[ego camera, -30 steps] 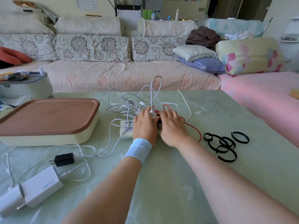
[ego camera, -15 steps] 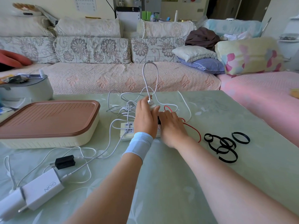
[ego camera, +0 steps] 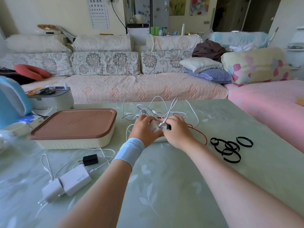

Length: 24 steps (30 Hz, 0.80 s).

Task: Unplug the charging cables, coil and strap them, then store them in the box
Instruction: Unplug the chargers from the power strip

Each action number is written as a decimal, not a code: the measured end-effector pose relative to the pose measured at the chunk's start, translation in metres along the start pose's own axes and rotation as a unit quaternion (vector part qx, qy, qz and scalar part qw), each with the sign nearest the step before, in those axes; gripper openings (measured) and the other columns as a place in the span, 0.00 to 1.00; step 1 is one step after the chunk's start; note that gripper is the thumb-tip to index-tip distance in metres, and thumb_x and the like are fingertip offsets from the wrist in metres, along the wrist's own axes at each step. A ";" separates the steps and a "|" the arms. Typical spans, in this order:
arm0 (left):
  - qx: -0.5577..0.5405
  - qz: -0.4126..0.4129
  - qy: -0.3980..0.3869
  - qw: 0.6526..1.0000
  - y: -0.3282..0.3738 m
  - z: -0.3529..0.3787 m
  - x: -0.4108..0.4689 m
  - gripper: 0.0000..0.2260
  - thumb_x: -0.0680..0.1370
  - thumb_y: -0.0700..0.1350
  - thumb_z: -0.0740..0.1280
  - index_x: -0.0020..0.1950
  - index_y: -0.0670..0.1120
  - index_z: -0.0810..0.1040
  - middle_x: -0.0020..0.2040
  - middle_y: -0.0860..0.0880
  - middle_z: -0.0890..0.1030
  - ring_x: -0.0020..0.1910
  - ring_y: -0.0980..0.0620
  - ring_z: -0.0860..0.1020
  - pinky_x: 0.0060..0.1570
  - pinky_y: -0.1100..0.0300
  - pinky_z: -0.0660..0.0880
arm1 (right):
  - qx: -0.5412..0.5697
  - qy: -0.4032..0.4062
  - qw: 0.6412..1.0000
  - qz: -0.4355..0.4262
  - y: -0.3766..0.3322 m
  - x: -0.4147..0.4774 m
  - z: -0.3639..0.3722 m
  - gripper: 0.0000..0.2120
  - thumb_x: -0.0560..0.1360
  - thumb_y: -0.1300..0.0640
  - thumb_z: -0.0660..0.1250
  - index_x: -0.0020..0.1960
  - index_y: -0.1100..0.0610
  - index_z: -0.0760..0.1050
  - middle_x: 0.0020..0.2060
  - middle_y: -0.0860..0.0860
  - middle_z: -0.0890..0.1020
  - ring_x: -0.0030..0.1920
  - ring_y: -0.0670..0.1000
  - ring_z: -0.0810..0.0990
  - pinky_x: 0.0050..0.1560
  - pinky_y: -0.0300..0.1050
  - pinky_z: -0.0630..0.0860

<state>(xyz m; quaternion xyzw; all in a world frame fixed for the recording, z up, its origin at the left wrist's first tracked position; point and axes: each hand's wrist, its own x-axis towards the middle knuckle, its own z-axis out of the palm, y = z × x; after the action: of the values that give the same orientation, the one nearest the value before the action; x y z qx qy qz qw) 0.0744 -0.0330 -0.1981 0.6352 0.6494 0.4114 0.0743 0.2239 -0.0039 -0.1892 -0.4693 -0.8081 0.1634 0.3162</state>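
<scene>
My left hand (ego camera: pixel 143 129) grips a white charger block (ego camera: pixel 154 128) just above the power strip (ego camera: pixel 158 140), which is mostly hidden under both hands. My right hand (ego camera: pixel 178 134) pinches the plug end of a white cable (ego camera: pixel 170 109) right at the charger's face; a small black part shows at its fingertips. More white cables (ego camera: pixel 141 111) lie tangled behind the hands. A red cable (ego camera: pixel 204 137) curves out to the right. The storage box (ego camera: pixel 74 142) with its brown lid on stands to the left. Several black straps (ego camera: pixel 228 149) lie to the right.
Two white chargers (ego camera: pixel 69 182) and a black adapter (ego camera: pixel 90 159) with loose white cable lie at the near left of the green table (ego camera: pixel 164 186). A blue kettle (ego camera: pixel 11 99), a cup and a grey container sit at the far left. A sofa runs behind the table.
My left hand has come off the strip holding a white charger block. My right hand has moved up to pinch the cable plug at it. The view has tilted upward.
</scene>
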 end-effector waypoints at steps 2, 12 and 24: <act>0.016 0.013 -0.001 1.000 -0.002 -0.016 -0.013 0.23 0.65 0.54 0.78 0.57 0.49 0.80 0.52 0.51 0.75 0.53 0.50 0.75 0.55 0.63 0.69 | 0.166 -0.071 0.981 0.065 -0.023 -0.008 0.000 0.14 0.72 0.57 0.63 0.53 0.48 0.83 0.46 0.46 0.82 0.47 0.49 0.79 0.52 0.43 0.74; -0.032 -0.101 -0.186 0.977 -0.027 -0.104 -0.077 0.35 0.70 0.45 0.77 0.73 0.51 0.66 0.56 0.50 0.79 0.54 0.49 0.79 0.60 0.54 0.74 | 0.218 -0.193 0.947 0.134 -0.075 -0.040 0.027 0.10 0.78 0.59 0.65 0.59 0.56 0.74 0.40 0.54 0.81 0.33 0.50 0.78 0.31 0.42 0.71; 0.223 -0.071 -0.253 0.939 -0.095 -0.165 -0.134 0.24 0.75 0.36 0.61 0.66 0.58 0.75 0.73 0.57 0.65 0.71 0.53 0.60 0.68 0.62 0.58 | 0.192 -0.395 0.885 0.155 -0.129 -0.068 0.097 0.06 0.81 0.58 0.65 0.54 0.60 0.72 0.39 0.57 0.75 0.29 0.50 0.74 0.26 0.41 0.69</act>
<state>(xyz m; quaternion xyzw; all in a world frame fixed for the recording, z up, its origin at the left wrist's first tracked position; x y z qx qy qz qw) -0.0760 -0.2104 -0.2075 0.6706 0.7279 0.0756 0.1217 0.0994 -0.1246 -0.2142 -0.4153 -0.7359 0.5342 0.0257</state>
